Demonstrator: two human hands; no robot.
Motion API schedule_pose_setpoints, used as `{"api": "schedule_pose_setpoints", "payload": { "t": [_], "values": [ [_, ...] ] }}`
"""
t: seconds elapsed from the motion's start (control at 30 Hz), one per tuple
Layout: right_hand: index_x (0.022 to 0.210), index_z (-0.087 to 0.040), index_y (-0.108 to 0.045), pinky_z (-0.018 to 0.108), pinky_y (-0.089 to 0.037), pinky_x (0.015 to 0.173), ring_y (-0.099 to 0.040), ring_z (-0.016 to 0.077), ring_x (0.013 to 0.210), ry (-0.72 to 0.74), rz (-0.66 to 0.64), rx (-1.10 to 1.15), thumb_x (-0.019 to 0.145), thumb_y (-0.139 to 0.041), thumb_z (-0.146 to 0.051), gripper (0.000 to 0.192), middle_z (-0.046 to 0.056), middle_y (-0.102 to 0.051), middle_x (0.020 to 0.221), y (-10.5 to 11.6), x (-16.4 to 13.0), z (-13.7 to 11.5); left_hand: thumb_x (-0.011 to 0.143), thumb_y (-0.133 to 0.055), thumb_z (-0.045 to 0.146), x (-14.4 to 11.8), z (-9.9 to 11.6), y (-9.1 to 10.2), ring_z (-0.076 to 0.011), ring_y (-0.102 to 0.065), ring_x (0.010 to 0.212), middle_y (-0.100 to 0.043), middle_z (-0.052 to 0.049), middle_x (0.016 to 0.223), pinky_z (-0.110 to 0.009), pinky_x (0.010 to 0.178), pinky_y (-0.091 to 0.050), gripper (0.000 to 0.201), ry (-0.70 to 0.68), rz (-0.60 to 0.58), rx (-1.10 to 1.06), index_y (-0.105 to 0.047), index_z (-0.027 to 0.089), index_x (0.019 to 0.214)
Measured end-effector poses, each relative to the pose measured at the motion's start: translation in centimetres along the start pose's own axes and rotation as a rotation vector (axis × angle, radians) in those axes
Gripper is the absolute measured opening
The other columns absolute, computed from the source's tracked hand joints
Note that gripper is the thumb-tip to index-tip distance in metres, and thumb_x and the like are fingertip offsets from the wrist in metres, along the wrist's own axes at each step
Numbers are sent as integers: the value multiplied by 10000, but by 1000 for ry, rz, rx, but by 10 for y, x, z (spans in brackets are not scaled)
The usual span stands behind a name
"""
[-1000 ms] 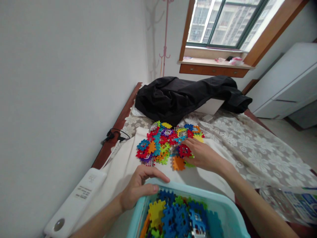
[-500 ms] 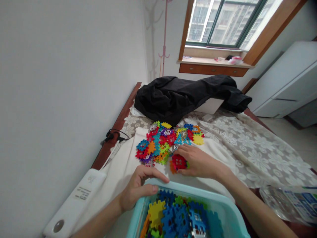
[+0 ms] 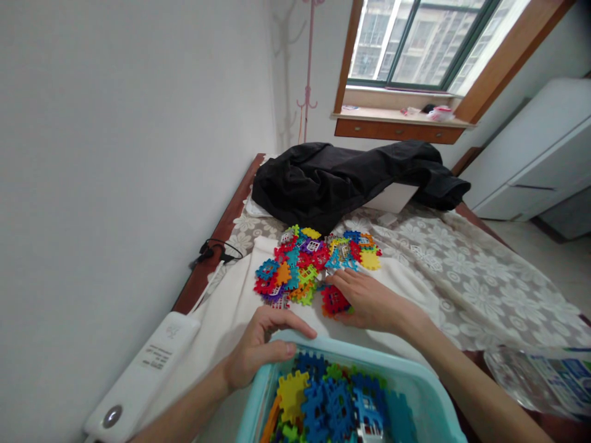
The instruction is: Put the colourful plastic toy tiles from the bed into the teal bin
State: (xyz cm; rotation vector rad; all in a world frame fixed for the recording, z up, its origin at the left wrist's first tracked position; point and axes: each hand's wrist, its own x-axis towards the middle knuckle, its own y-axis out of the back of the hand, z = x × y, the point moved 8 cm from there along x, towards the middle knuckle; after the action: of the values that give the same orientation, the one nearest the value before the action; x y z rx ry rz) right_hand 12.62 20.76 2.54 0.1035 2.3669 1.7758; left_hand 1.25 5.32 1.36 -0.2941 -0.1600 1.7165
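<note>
Right hand (image 3: 364,299) cups a red interlocking window tile (image 3: 334,299) on a white cloth (image 3: 258,320) spread over the bed.
The red tile, a second ago farther off with an orange tile (image 3: 329,314) bare beside it, now covers most of that piece; the left hand (image 3: 263,344) remains clasped on the rim of the turquoise bin (image 3: 392,359), which holds more tiles (image 3: 339,403).
</note>
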Motion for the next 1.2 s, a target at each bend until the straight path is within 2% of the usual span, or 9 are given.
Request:
{"api": "schedule_pose_setpoints", "payload": {
  "t": [0.07, 0.2, 0.3, 0.53, 0.7, 0.83, 1.03, 1.2],
  "values": [
    [1367, -138, -568, 468, -499, 975, -630, 340, 1149, -9, -13, -14, 849, -732, -324, 574, 158, -664, 1280, -7, 0, -3, 750, -845, 324, 1, 2, 0, -150, -675, 818, -800, -3, 925, -214, 730, -487, 264, -11, 3, 3, -856, 271, 1009],
    [1285, -158, -610, 461, -505, 930, -640, 331, 1104, -23, -8, -58, 826, -730, -287, 492, 138, -678, 1224, -18, 0, -11, 759, -841, 314, 2, 6, -1, -143, -670, 800, -808, -3, 928, -216, 746, -485, 253, -38, -22, 22, -859, 278, 1009],
    [1271, -164, -610, 467, -508, 910, -647, 331, 1089, -10, 6, -103, 833, -725, -300, 472, 138, -687, 1213, -19, 1, -16, 757, -842, 304, 2, 7, -1, -152, -677, 839, -814, -7, 954, -218, 777, -484, 248, -52, -10, 37, -861, 278, 1003],
    [1087, -151, -630, 436, -526, 871, -675, 313, 1029, -3, -23, -143, 873, -699, -281, 260, 130, -712, 1111, -15, 2, -19, 745, -840, 294, 1, 6, -1, -166, -685, 834, -811, -15, 930, -232, 768, -493, 248, -39, -2, 28, -862, 271, 991],
    [1139, -165, -598, 418, -526, 862, -692, 305, 1022, -64, -15, -119, 870, -693, -239, 295, 115, -711, 1096, -1, -4, -4, 754, -828, 279, 1, 6, -3, -166, -695, 839, -811, -6, 922, -232, 779, -505, 250, -27, -7, 6, -859, 286, 1002],
    [1129, -167, -595, 428, -526, 868, -689, 313, 1005, -110, 3, -141, 898, -712, -312, 297, 113, -702, 1067, 7, -10, 9, 741, -836, 260, 1, 4, 0, -156, -695, 842, -813, -3, 942, -219, 771, -509, 252, -23, 24, 4, -859, 279, 991],
    [1169, -166, -611, 458, -526, 901, -684, 333, 1064, -108, 24, -148, 888, -753, -312, 347, 138, -704, 1168, -1, -9, 3, 771, -836, 292, 3, 2, -1, -153, -697, 848, -819, -9, 975, -215, 753, -508, 261, -25, -64, -4, -853, 286, 1031],
    [1128, -155, -634, 453, -545, 895, -684, 332, 1049, -98, -38, -114, 865, -758, -365, 359, 136, -708, 1133, -17, -6, -8, 753, -851, 333, 4, 1, 0, -166, -684, 819, -815, -31, 936, -232, 732, -497, 272, -9, -58, 16, -859, 257, 1014]
  ]
}}
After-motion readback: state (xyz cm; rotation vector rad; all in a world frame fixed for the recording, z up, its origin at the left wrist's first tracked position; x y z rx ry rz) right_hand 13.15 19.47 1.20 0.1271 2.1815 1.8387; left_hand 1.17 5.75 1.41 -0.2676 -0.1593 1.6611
